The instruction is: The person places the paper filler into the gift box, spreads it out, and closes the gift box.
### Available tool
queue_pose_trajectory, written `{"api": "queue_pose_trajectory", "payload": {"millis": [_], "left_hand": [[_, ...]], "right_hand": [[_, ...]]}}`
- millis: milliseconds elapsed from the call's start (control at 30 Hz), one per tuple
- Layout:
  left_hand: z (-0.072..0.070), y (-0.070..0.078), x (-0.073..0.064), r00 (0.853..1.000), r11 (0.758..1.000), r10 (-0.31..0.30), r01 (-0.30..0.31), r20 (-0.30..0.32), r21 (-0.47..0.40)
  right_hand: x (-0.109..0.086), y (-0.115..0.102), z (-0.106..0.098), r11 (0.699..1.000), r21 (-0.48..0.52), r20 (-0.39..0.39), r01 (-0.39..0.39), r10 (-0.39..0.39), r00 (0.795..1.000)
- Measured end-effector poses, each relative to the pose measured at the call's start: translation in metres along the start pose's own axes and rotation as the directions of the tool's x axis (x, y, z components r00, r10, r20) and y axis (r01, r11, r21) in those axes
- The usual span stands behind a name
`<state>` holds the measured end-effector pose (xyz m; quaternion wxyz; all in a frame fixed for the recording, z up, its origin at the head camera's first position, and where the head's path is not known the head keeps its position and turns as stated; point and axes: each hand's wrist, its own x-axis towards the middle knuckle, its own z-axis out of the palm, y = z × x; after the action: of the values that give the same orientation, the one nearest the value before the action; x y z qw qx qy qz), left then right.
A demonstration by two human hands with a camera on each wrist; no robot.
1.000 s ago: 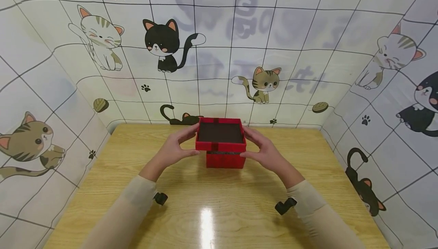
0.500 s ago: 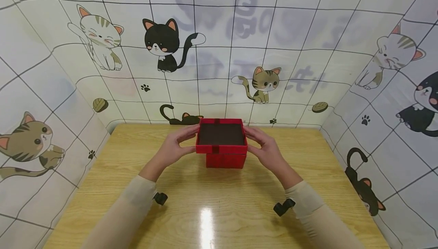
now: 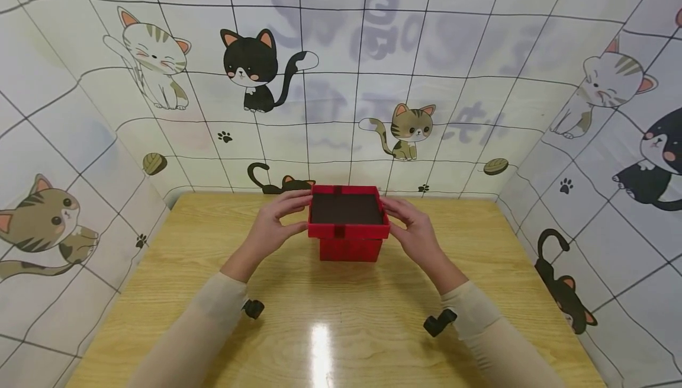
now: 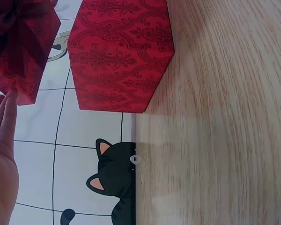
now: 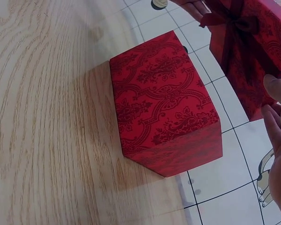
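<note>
In the head view, a red lid (image 3: 348, 232) is held level over a red box (image 3: 350, 250), its dark brown inside facing up. My left hand (image 3: 272, 229) grips the lid's left side, thumb near the front corner. On the opposite side my right hand (image 3: 418, 235) holds it the same way. Both wrist views show a gap between lid and box. A dark red ribbon bow (image 5: 243, 23) sits on the lid's underside, facing the box. Damask-like patterning covers the box (image 4: 122, 56), which stands on the table. The box's interior is hidden.
The light wooden table (image 3: 277, 329) ends at a white grid-patterned backdrop (image 3: 330, 98) printed with cartoon cats. That backdrop rises behind the box and along both sides. Small black cameras (image 3: 441, 322) are strapped at both wrists.
The lid has shifted slightly right over the box, both hands moving with it. My right thumb has gone from in front of the box, below the lid, to the lid's right edge.
</note>
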<state>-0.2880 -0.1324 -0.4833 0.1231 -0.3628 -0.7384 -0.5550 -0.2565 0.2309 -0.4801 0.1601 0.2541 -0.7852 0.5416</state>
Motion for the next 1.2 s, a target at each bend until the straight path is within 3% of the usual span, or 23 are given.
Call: {"api": "queue_pose_trajectory", "payload": {"millis": [433,600,733,867,1000,1200], "left_hand": [[0.011,0.001,0.005,0.992,0.998,-0.054,0.056,-0.110,0.014],[0.017,0.003,0.007,0.983,0.995,-0.050,0.063,-0.176,0.073],[0.021,0.003,0.008,0.978,0.998,-0.027,0.038,-0.205,0.049],[0.024,0.002,0.007,0.977,0.999,-0.053,0.050,-0.207,-0.021],[0.025,0.003,0.006,0.978,0.995,-0.084,0.074,-0.191,-0.061],[0.026,0.000,0.007,0.985,0.997,-0.052,0.043,-0.167,-0.058]], "right_hand": [[0.006,-0.011,0.006,0.994,-0.104,-0.085,0.028,-0.037,0.996],[0.007,-0.032,0.010,0.999,-0.024,-0.124,0.025,-0.028,0.992],[0.007,-0.041,0.012,0.997,0.065,-0.143,0.037,-0.027,0.989],[0.007,-0.039,0.014,0.997,0.078,-0.161,0.027,-0.014,0.987],[0.007,-0.036,0.015,0.999,0.029,-0.175,0.021,-0.016,0.985],[0.009,-0.035,0.017,0.998,-0.043,-0.161,0.044,-0.051,0.986]]}}
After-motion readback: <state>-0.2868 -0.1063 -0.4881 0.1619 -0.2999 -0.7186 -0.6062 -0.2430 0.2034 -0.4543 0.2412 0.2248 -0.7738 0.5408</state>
